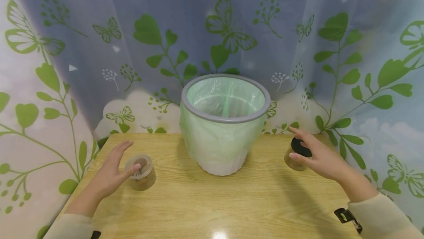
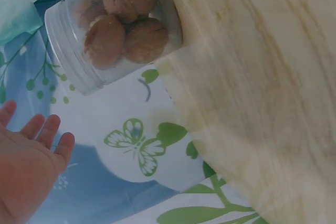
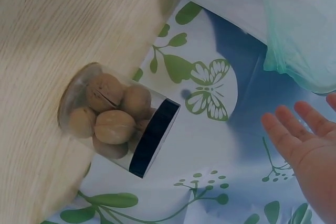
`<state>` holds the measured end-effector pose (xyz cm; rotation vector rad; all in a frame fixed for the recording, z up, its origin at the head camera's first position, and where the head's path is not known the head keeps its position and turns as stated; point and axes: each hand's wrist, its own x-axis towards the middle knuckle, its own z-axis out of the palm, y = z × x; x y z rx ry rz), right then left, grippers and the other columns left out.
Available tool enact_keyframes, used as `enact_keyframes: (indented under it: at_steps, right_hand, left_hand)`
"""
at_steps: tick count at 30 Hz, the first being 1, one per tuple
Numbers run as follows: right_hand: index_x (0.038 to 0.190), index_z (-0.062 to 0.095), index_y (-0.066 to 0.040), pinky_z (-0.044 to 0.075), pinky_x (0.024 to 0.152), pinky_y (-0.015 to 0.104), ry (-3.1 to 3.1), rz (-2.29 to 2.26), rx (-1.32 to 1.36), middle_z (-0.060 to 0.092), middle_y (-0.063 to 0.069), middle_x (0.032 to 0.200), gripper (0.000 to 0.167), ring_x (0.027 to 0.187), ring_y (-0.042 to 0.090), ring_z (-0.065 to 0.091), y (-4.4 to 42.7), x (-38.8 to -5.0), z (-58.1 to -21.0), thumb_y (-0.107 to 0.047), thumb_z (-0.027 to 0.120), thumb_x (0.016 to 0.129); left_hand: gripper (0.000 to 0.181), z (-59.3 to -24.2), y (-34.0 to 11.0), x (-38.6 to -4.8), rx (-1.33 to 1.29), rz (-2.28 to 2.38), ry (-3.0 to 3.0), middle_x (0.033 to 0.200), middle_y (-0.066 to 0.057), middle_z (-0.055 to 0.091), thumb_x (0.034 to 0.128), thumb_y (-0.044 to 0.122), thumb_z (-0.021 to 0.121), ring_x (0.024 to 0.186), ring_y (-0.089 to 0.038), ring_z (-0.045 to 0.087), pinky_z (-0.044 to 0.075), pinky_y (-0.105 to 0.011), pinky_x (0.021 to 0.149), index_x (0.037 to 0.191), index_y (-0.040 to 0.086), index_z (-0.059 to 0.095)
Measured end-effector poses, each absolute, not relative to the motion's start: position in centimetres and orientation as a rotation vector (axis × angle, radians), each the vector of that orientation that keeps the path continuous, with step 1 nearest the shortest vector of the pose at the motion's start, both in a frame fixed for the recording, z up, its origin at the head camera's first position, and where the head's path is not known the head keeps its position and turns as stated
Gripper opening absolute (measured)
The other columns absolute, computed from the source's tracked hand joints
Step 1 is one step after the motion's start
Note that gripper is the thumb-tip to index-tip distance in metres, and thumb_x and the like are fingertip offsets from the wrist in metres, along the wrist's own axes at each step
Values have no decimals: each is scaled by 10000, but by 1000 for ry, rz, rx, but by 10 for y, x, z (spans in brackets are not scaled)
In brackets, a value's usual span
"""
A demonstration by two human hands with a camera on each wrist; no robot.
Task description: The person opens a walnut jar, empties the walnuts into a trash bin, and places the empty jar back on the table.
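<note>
Against a leaf-and-butterfly curtain (image 1: 198, 18), around a wood-grain table (image 1: 212, 209): left hand (image 1: 110, 172), loosely spread and holding nothing, near a clear jar (image 1: 144, 184) of walnuts (image 2: 146, 40) upright on the wood. At middle, a bin (image 1: 222, 147) with green liner; rightward, a black-lidded jar (image 1: 294, 165) of more walnuts (image 3: 114, 127), also upright, near the right hand (image 1: 322, 160), likewise spread and unfilled.

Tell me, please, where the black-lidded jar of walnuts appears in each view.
Head: the walnut jar, at right on the table, partly behind the right hand.
Left wrist: not in it.
Right wrist: left of centre, its black lid facing lower right.
Shared landmark: green bin liner (near centre; upper left; upper right).
</note>
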<state>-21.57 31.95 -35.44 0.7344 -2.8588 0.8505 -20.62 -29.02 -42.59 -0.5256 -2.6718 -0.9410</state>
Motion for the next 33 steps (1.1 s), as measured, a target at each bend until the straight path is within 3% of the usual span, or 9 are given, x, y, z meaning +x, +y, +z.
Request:
enact_keyframes:
  at_steps: [7, 17, 20, 24, 27, 33]
  right_hand:
    - [1622, 132, -196, 468, 906, 659, -2847, 979, 745, 207, 238, 1612, 783, 1319, 602, 355, 320, -215, -361, -252, 621, 1013]
    - [1619, 146, -182, 395, 976, 673, -2798, 1025, 743, 291, 283, 1548, 732, 1336, 548, 375, 325, -217, -372, -198, 582, 1030]
    - [1615, 158, -157, 383, 1008, 608, -2773, 1025, 754, 308, 262, 1546, 716, 1351, 496, 384, 327, -218, -376, -171, 575, 1032]
    - [1613, 164, -157, 410, 1057, 298, -2748, 1041, 772, 305, 225, 1557, 710, 1352, 458, 392, 328, -219, -381, -149, 572, 1032]
    - [1612, 167, -175, 336, 1002, 87, -2736, 1067, 775, 298, 220, 1563, 707, 1352, 455, 387, 328, -219, -384, -140, 570, 1032]
    - [1616, 147, -184, 373, 961, 92, -2759, 1087, 759, 296, 237, 1556, 710, 1337, 485, 400, 328, -216, -389, -139, 558, 1039]
  left_hand:
    - [776, -439, -292, -204, -488, -1013, -2700, 1578, -276, 242, 982, 316, 651, 1389, -545, 255, 261, -763, 992, 1576, 46, 229]
    - [755, -450, -293, -202, -450, -1095, -2709, 1556, -271, 263, 998, 314, 629, 1382, -545, 260, 281, -769, 965, 1567, 30, 222]
    - [747, -453, -293, -202, -453, -1097, -2705, 1553, -275, 267, 999, 305, 630, 1374, -536, 278, 292, -759, 963, 1561, 19, 230]
    - [754, -457, -293, -203, -447, -1120, -2714, 1568, -286, 235, 1003, 309, 624, 1379, -535, 271, 293, -757, 962, 1573, 36, 214]
    - [767, -457, -294, -204, -427, -1144, -2735, 1579, -288, 205, 1009, 331, 612, 1389, -543, 249, 288, -765, 959, 1589, 67, 185]
    - [785, -459, -295, -207, -396, -1197, -2776, 1574, -319, 178, 1020, 357, 587, 1399, -556, 220, 280, -769, 968, 1592, 46, 149]
